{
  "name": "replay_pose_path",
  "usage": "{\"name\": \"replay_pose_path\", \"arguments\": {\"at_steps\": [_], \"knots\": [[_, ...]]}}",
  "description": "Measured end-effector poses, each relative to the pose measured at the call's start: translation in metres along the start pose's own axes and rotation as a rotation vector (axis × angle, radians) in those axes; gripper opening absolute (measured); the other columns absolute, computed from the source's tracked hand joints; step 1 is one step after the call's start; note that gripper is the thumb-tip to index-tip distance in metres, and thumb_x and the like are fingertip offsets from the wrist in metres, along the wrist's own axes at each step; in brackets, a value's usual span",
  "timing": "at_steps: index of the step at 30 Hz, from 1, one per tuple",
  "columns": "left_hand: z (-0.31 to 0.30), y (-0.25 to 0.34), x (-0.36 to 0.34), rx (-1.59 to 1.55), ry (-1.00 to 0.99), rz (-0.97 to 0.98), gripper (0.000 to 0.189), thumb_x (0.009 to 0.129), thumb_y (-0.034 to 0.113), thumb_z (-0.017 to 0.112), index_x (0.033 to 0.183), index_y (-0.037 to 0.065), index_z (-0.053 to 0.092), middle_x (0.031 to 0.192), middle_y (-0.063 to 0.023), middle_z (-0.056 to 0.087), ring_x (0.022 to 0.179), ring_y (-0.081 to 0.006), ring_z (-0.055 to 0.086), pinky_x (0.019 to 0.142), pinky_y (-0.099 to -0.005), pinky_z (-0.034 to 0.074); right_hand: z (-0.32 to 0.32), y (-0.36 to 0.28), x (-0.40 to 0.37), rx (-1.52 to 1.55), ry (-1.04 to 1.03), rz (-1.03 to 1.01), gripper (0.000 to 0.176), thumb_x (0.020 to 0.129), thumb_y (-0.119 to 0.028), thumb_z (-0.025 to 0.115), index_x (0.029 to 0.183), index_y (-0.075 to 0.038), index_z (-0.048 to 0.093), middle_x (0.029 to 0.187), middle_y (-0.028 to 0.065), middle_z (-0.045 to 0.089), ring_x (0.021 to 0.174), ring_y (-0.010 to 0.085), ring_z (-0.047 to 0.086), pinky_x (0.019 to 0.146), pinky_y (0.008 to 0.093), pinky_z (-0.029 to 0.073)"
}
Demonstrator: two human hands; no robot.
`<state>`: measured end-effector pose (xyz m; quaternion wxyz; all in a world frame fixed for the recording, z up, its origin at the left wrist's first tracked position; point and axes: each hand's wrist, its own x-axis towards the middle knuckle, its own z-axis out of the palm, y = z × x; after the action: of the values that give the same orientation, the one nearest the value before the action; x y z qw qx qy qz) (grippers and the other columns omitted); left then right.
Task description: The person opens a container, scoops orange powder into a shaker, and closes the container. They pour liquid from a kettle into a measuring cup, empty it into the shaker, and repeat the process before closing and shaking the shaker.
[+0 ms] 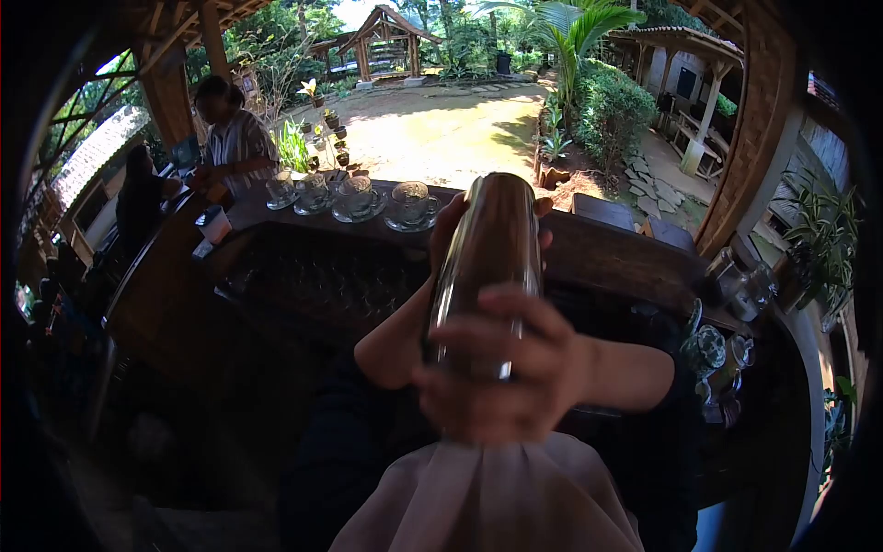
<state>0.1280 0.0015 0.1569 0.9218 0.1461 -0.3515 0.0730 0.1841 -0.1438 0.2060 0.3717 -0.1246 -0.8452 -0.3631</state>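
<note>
A shiny metal cocktail shaker (492,239) is held tilted in front of my chest, its far end pointing up and away. My left hand (447,230) wraps round the far part from behind, with fingertips showing at the shaker's right side. Around the near end, my right hand (506,373) is closed and slightly smeared by motion. Both forearms are bent inward toward the shaker. The near end is partly hidden under my right fingers.
Several glass cups on saucers (357,200) line the wooden counter (635,262) beyond the shaker. Below them, rows of glassware (322,281) sit in shadow. Glass jars (731,281) stand at the right. At the left, a person (235,138) stands by the counter.
</note>
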Motion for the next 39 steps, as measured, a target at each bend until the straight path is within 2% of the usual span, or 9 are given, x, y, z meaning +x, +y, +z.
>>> {"name": "replay_pose_path", "arguments": {"at_steps": [4,9,11,13,15,18,25,32,39], "knots": [[0.022,0.002,0.012,0.553,-0.295,0.165,0.074,0.086,0.053,0.054,0.135,0.001,0.034,0.138,-0.0258,0.032,0.118,-0.0414,0.049,0.101,-0.0471,0.043,-0.004,-0.005,0.000,-0.023,0.151,-0.321,0.014,0.072,-0.017,0.061,0.084,-0.014,0.066,0.097,0.0000,0.064,0.099,0.0213,0.062,0.093,0.0469,0.044],[-0.089,0.023,0.022,0.313,0.561,0.323,0.051,0.092,0.049,0.041,0.118,0.005,0.050,0.113,-0.0125,0.058,0.108,-0.0236,0.057,0.089,-0.0448,0.049,0.045,0.082,-0.063,0.303,0.214,1.026,0.034,0.062,-0.018,0.081,0.089,-0.006,0.065,0.089,0.0083,0.067,0.083,0.0247,0.064,0.072,0.0353,0.052],[-0.091,0.020,0.011,0.212,0.835,0.262,0.047,0.092,0.046,0.043,0.115,0.006,0.052,0.113,-0.0131,0.058,0.103,-0.0251,0.059,0.089,-0.0409,0.049,0.033,0.074,-0.060,0.228,0.203,0.983,0.036,0.059,-0.014,0.080,0.090,-0.007,0.064,0.097,0.0073,0.065,0.090,0.0214,0.063,0.078,0.0364,0.051],[-0.050,0.012,-0.004,-0.244,0.141,-0.062,0.045,0.091,0.045,0.045,0.120,0.011,0.052,0.117,-0.0152,0.057,0.103,-0.0249,0.060,0.087,-0.0394,0.050,0.004,0.036,-0.012,0.033,0.059,0.383,0.020,0.069,-0.017,0.072,0.085,-0.009,0.065,0.090,0.0074,0.066,0.085,0.0240,0.064,0.075,0.0380,0.052],[0.000,0.008,0.003,0.159,0.376,-0.053,0.050,0.090,0.045,0.049,0.128,0.013,0.047,0.126,-0.0211,0.050,0.107,-0.0301,0.058,0.085,-0.0420,0.051,-0.012,-0.017,0.006,-0.008,-0.019,-0.010,0.013,0.072,-0.017,0.069,0.084,-0.018,0.064,0.098,-0.0059,0.065,0.097,0.0164,0.063,0.087,0.0388,0.047],[0.003,-0.005,0.002,0.538,-0.283,0.421,0.063,0.086,0.044,0.057,0.137,0.012,0.037,0.134,-0.0288,0.038,0.107,-0.0424,0.055,0.085,-0.0501,0.051,-0.012,-0.009,0.002,-0.020,0.084,-0.301,0.005,0.078,-0.019,0.064,0.083,-0.021,0.063,0.099,-0.0105,0.065,0.100,0.0199,0.063,0.090,0.0415,0.045],[-0.086,0.014,0.000,0.333,1.180,0.087,0.038,0.096,0.044,0.036,0.117,0.016,0.051,0.113,-0.0073,0.059,0.099,-0.0247,0.060,0.083,-0.0397,0.053,0.041,0.068,-0.064,0.489,0.231,1.457,0.034,0.065,-0.015,0.079,0.093,-0.008,0.062,0.099,0.0047,0.065,0.096,0.0249,0.062,0.081,0.0382,0.051],[-0.004,0.019,0.008,0.718,-0.608,0.309,0.053,0.091,0.045,0.054,0.135,0.018,0.040,0.135,-0.0170,0.036,0.111,-0.0477,0.050,0.083,-0.0520,0.054,-0.007,-0.029,0.006,0.021,0.066,-0.331,0.018,0.072,-0.018,0.061,0.090,-0.016,0.063,0.100,0.0004,0.063,0.107,0.0240,0.057,0.091,0.0480,0.045],[-0.109,0.021,-0.014,-0.036,0.479,0.222,0.046,0.094,0.043,0.048,0.131,0.016,0.044,0.132,-0.0176,0.047,0.112,-0.0384,0.054,0.089,-0.0555,0.049,0.040,0.071,-0.069,0.470,0.132,1.269,0.039,0.059,-0.019,0.083,0.091,-0.009,0.063,0.103,0.0053,0.065,0.098,0.0270,0.060,0.085,0.0390,0.048]]}}
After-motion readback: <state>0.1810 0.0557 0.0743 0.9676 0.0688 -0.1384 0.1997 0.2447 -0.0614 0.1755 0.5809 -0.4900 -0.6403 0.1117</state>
